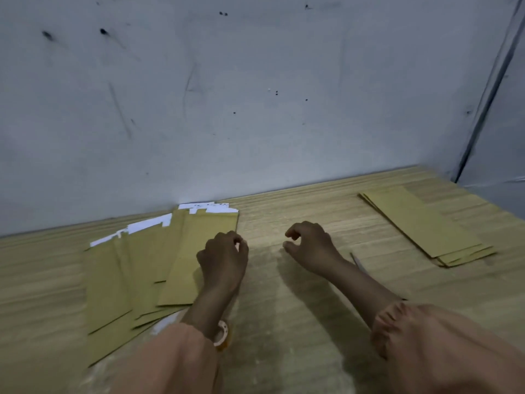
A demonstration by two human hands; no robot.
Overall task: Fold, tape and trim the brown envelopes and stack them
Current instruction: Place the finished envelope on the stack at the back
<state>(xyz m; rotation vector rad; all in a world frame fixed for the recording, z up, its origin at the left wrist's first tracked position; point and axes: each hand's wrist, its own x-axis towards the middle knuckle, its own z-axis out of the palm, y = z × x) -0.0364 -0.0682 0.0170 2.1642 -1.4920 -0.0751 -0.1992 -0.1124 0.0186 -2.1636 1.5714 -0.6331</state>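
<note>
1. The left hand (224,257) hovers with fingers curled at the right edge of the fanned brown envelopes (136,268); whether it pinches one, I cannot tell.
2. The right hand (309,245) hangs loosely curled, holding nothing, over the bare desk (284,308).
3. A stack of envelopes (426,226) lies well apart to the right.
4. Scissors (359,263) peek from behind the right forearm.

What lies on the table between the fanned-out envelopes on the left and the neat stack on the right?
Only the person's own hands: the left hand and right hand hover over bare table between the fanned envelopes and the stack.
</note>
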